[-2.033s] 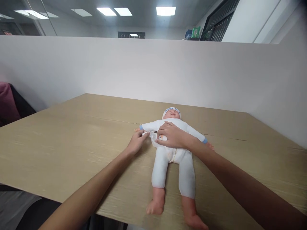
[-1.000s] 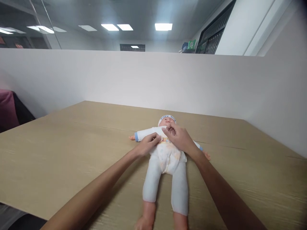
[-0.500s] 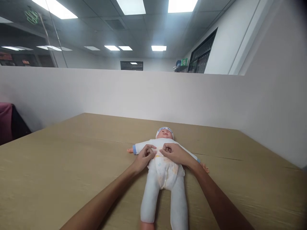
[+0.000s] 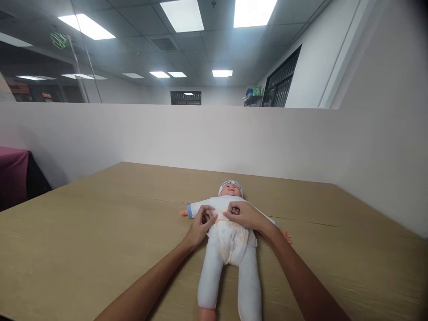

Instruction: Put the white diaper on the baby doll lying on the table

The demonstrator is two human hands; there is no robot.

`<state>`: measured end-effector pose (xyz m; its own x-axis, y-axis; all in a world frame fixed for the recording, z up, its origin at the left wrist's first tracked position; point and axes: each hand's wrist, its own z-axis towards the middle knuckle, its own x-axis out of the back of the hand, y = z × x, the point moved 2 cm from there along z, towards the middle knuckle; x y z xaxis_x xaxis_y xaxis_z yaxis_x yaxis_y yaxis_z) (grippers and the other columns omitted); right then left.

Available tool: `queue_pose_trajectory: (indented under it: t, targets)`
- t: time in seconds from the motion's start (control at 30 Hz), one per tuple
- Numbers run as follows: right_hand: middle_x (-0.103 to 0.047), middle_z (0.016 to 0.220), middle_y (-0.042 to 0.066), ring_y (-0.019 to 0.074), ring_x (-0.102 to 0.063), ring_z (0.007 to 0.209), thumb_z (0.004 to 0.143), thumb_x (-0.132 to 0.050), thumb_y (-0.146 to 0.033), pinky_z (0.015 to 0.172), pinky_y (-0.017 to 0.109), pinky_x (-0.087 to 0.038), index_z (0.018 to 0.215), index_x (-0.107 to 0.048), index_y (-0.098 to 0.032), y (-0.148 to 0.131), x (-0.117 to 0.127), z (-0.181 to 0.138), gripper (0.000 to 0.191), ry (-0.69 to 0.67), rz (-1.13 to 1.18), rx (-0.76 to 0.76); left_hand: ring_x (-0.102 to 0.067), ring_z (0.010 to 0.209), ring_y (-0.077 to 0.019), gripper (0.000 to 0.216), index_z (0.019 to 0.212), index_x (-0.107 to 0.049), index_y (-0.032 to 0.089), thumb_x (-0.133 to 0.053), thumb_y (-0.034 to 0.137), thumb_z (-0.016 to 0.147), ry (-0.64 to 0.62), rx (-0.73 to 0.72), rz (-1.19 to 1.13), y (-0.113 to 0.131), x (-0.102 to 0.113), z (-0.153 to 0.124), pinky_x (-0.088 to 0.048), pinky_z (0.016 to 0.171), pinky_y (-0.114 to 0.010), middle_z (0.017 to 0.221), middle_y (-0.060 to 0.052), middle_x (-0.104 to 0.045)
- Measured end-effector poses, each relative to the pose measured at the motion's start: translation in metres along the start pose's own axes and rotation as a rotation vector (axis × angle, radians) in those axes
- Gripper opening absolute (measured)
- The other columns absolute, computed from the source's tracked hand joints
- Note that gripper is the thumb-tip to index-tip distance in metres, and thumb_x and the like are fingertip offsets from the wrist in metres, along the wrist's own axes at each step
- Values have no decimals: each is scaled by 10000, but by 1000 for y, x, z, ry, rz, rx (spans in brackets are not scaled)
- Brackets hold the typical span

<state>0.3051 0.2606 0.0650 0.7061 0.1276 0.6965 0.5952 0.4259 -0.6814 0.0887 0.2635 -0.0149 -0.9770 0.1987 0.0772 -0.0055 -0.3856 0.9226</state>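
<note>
A baby doll [image 4: 213, 285] lies on its back, head away from me, in white clothing with blue cuffs and a lettered white cap [image 4: 230, 183]. Round its hips sits a white diaper [image 4: 230, 245] with pale printed patches and a yellow line near the waist. My left hand [image 4: 201, 226] has its fingers curled in a pinch at the left of the diaper's front waist edge. On the other side of that edge, my right hand [image 4: 246, 216] pinches with thumb and bent fingers. The fingertips partly hide the edge between them.
The doll rests on a wide tan table [image 4: 100, 232] with thin seams across it. Behind stands a low white wall [image 4: 187, 138] with glass above. A pink cloth [image 4: 12, 171] covers something dark at the far left.
The view has tilted up slightly, so the scene sits a little lower. Both hands stay at the diaper's waist; the left fingers look slightly more curled.
</note>
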Motion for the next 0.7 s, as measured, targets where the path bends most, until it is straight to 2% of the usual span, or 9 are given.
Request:
queue_pose_trajectory:
  t: [0.07, 0.13, 0.23, 0.3, 0.37, 0.43, 0.57, 0.7]
  targets:
    - [-517, 741, -51, 140, -445, 697, 877, -708, -424, 647, 280, -327, 842, -583, -209, 5, -1, 0, 251, 41, 14, -1, -560, 856, -160, 367, 1248, -640, 210, -673, 500, 1024, 66, -126, 165, 13, 2, -7, -471, 811, -311, 996, -21, -622]
    - [-541, 788, -48, 146, -472, 724, 851, -750, -430, 669, 278, -360, 963, -603, -209, 9, -2, 0, 288, 68, 60, 3, -594, 1040, -205, 308, 1298, -667, 231, -591, 436, 1081, 78, -269, 314, 25, 3, -14, -473, 974, -370, 1176, -72, -663]
    - [-554, 845, -38, 147, -500, 753, 837, -780, -435, 690, 274, -392, 1049, -616, -209, 9, 0, -2, 350, 60, 161, 26, -571, 1255, -253, 359, 1379, -683, 261, -451, 385, 1135, -58, -425, 441, 37, 2, -21, -421, 1128, -437, 1337, -101, -667]
    - [-558, 888, -30, 140, -507, 747, 841, -774, -419, 684, 270, -403, 1104, -629, -209, 5, 5, -5, 367, 13, 220, 36, -552, 1318, -264, 413, 1432, -677, 279, -394, 383, 1148, -149, -475, 489, 39, 3, -23, -396, 1171, -455, 1378, -101, -665]
    - [-554, 900, -29, 132, -505, 720, 849, -751, -398, 663, 266, -409, 1163, -632, -212, 1, 13, -8, 383, -32, 260, 34, -548, 1330, -268, 460, 1466, -668, 292, -347, 405, 1156, -189, -494, 515, 39, 5, -22, -392, 1183, -464, 1402, -99, -658]
    - [-552, 888, -30, 134, -507, 704, 862, -721, -398, 659, 268, -426, 1200, -634, -214, -2, 23, -11, 394, -21, 267, 33, -548, 1321, -272, 512, 1487, -661, 297, -298, 450, 1160, -201, -501, 533, 38, 7, -21, -397, 1180, -471, 1404, -102, -657]
    - [-631, 969, 13, 168, -585, 835, 920, -675, -457, 784, 304, -504, 1235, -654, -218, -2, 48, -18, 396, 137, 230, 43, -523, 1302, -278, 594, 1525, -636, 319, -235, 543, 1148, -264, -485, 576, 38, 7, -19, -400, 1178, -478, 1436, -105, -620]
    - [-702, 1101, 64, 183, -643, 906, 983, -640, -517, 813, 316, -538, 1282, -646, -209, 10, 70, -28, 428, 223, 155, -8, -514, 1269, -292, 628, 1530, -631, 357, -216, 603, 1128, -276, -419, 578, 43, 4, -19, -406, 1168, -482, 1415, -105, -601]
